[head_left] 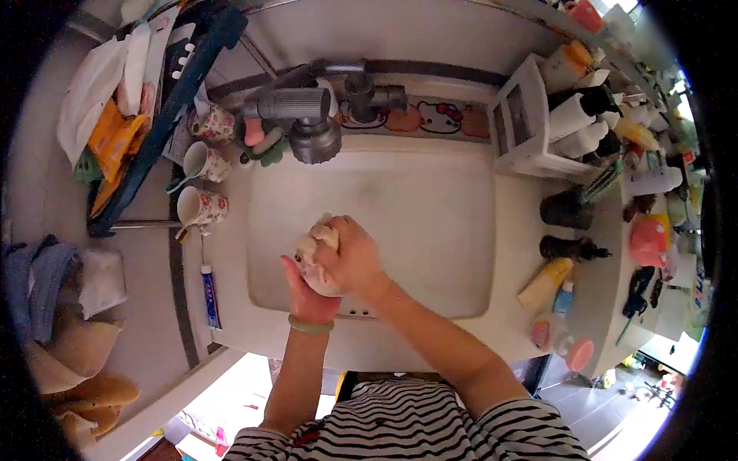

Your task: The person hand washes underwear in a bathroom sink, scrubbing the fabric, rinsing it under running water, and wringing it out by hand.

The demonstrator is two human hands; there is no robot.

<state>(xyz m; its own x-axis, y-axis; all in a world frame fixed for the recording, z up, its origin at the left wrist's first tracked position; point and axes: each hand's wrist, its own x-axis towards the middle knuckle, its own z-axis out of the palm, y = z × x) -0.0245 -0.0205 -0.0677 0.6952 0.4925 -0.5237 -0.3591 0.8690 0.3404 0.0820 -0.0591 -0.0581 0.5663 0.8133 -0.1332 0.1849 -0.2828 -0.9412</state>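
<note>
Over the white sink basin [415, 230], a crumpled cream-white cloth [311, 250] is pressed between my two hands. My left hand [311, 300], with a pale green bangle at the wrist, cups it from below, thumb pointing up on the left. Curled over its top and right side is my right hand [352, 253]. Part of the cloth is hidden by the fingers, and its exact kind cannot be told. Behind my hands, the dark grey faucet [311, 138] hangs over the back left of the basin.
Floral cups [204, 206] line the left ledge, with a toothpaste tube [210, 296] nearer me. To the right stand a white shelf unit [523, 115] with bottles, a yellow tube [546, 283] and a clear bottle with a pink cap [578, 353]. A Hello Kitty strip [438, 119] lies behind the basin.
</note>
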